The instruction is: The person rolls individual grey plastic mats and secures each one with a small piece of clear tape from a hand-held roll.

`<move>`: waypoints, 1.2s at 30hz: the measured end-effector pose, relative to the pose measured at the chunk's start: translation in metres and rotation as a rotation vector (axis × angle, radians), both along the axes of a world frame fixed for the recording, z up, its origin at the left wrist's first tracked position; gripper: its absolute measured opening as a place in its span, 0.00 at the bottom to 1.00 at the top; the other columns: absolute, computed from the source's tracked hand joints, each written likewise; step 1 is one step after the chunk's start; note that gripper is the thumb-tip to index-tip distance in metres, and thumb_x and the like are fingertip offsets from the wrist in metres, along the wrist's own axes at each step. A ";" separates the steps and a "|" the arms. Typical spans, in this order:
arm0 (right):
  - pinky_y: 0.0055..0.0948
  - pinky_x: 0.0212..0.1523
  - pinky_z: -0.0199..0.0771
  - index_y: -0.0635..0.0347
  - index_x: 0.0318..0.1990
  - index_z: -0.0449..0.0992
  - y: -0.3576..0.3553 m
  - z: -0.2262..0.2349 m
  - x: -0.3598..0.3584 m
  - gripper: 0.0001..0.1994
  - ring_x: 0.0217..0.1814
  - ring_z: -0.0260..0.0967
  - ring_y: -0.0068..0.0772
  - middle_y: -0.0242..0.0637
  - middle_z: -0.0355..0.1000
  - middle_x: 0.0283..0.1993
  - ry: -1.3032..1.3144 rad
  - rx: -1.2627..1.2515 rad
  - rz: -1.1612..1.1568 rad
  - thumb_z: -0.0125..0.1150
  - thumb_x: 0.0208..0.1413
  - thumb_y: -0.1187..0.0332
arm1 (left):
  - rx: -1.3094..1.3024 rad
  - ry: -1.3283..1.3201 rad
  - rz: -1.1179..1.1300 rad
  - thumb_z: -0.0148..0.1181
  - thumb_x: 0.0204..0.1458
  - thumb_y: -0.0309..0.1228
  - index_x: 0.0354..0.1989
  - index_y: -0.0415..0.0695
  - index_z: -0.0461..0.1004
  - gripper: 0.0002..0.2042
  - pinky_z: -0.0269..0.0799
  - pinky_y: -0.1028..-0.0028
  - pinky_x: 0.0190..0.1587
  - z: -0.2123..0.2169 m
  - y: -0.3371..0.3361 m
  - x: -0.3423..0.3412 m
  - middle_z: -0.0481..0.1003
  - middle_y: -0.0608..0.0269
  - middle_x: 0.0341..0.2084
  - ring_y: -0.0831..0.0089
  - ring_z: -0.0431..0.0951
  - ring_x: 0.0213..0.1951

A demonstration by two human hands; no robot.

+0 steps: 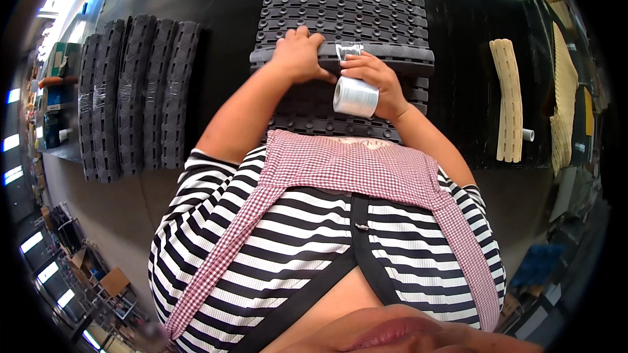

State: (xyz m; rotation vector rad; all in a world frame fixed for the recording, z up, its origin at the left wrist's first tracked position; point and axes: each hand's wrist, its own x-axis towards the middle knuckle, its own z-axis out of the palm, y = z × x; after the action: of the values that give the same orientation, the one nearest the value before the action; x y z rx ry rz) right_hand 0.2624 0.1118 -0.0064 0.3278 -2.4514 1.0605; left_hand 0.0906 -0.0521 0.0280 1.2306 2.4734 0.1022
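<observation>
A long grey plastic mat strip (pixel 399 57) with a textured face lies crosswise in front of me, on top of studded grey mats (pixel 340 0). My left hand (pixel 298 57) is wrapped over it left of its middle, fingers across the far side and thumb on the near side. In my right hand (pixel 378 78) is a roll of clear film (pixel 356 97), its hollow core facing left. The fingertips of that hand touch the strip beside a shiny clear band of film (pixel 348 50) lying around it.
Several grey strip bundles (pixel 150 91), banded with clear film, lie side by side on the black table (pixel 226 0) at left. To the right are a beige strip bundle (pixel 507 101), a small white tube (pixel 528 134) and a beige mat (pixel 564 104).
</observation>
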 end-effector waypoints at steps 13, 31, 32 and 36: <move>0.33 0.43 0.77 0.57 0.43 0.83 0.097 -0.036 -0.151 0.10 0.42 0.77 0.38 0.38 0.81 0.41 -0.113 -0.153 -0.130 0.65 0.56 0.65 | 0.707 0.440 0.030 0.69 0.53 0.37 0.65 0.48 0.69 0.30 0.47 0.48 0.74 -0.073 0.028 -0.013 0.66 0.53 0.67 0.51 0.60 0.71; 0.53 0.73 0.63 0.57 0.50 0.83 0.045 0.007 -0.067 0.22 0.69 0.71 0.48 0.43 0.78 0.60 0.146 0.195 -0.047 0.75 0.45 0.64 | 0.288 0.256 -0.149 0.64 0.54 0.33 0.63 0.45 0.66 0.27 0.70 0.55 0.54 -0.007 0.061 -0.067 0.79 0.50 0.48 0.50 0.79 0.52; 0.54 0.73 0.62 0.56 0.51 0.83 0.037 0.013 -0.048 0.23 0.70 0.70 0.48 0.42 0.78 0.61 0.141 0.217 -0.039 0.75 0.44 0.63 | 0.278 0.165 -0.161 0.67 0.51 0.33 0.63 0.44 0.65 0.29 0.71 0.54 0.53 0.006 0.048 -0.048 0.79 0.48 0.47 0.48 0.79 0.51; 0.53 0.73 0.62 0.55 0.52 0.82 -0.010 0.011 0.023 0.23 0.69 0.71 0.46 0.41 0.76 0.63 0.113 0.198 -0.030 0.74 0.45 0.63 | 0.154 -0.316 -0.163 0.72 0.51 0.41 0.60 0.40 0.66 0.32 0.71 0.56 0.59 0.033 -0.004 0.003 0.77 0.40 0.49 0.43 0.78 0.54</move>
State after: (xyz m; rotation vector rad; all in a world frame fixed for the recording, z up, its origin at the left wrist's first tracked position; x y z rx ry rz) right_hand 0.2853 0.1014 0.0048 0.4004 -2.4549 0.7669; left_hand 0.0934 -0.0564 0.0610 1.3567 2.1183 0.4172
